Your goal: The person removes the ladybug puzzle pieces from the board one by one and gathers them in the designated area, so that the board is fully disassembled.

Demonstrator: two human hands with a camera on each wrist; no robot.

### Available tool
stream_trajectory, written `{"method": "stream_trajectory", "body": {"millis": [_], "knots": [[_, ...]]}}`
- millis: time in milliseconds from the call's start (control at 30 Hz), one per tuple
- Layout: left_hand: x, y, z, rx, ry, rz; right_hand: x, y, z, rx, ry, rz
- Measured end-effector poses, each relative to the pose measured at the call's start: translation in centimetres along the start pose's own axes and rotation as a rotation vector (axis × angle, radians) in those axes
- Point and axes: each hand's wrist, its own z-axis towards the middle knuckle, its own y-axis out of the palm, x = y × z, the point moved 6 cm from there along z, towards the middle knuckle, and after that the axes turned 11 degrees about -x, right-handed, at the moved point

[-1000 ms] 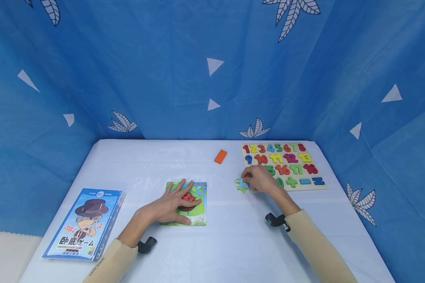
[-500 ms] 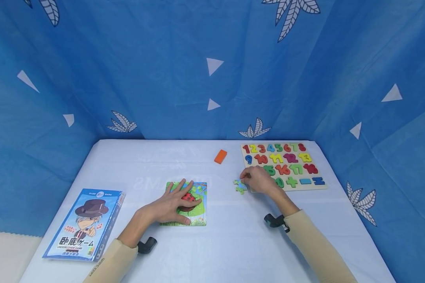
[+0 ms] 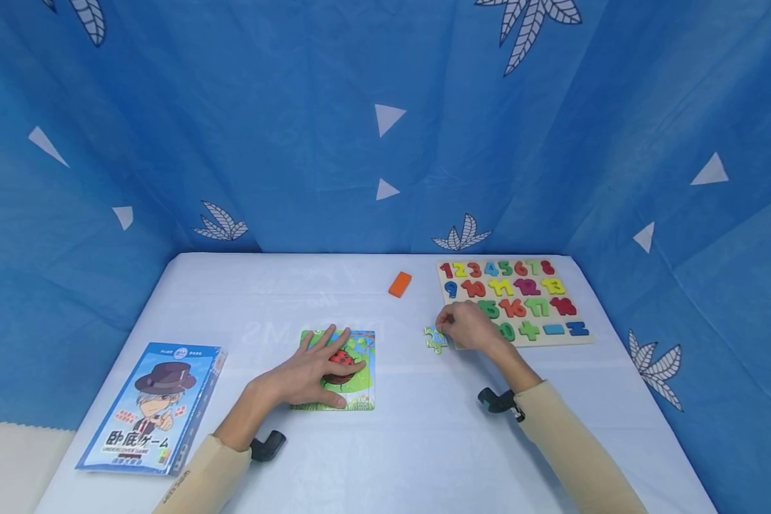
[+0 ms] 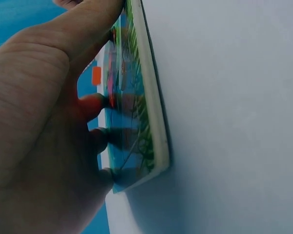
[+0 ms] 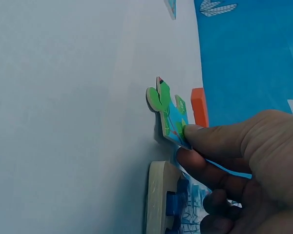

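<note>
Right hand (image 3: pixel 469 325): thumb and forefinger pinch one edge of the puzzle piece (image 5: pixel 173 114), picture side visible.
Puzzle piece: beside the number board's (image 3: pixel 552 340) near left corner; appears raised off the table (image 3: pixel 385 457). Judged best held lightly by that edge, tabs free, turned level before any contact.
Left hand (image 3: pixel 311 371): fingers spread, fingertips on the ladybug puzzle (image 3: pixel 361 385). Light, even pressure should suffice to stop sliding; area beneath the hand is hidden.
Orange block (image 3: pixel 400 284): beyond both hands, lying apart; wrist clearance advisable.
</note>
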Motion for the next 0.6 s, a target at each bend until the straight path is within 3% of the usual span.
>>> {"method": "stream_trajectory", "body": {"millis": [367,600], "knots": [[0.20,-0.12,-0.21,0.007,-0.012,0.006,-0.32,0.18,0.12,0.020,-0.019,-0.054],[0.07,0.00,-0.16,0.007,-0.009,0.004,-0.87,0.35,0.00,0.034,-0.031,-0.157]]}}
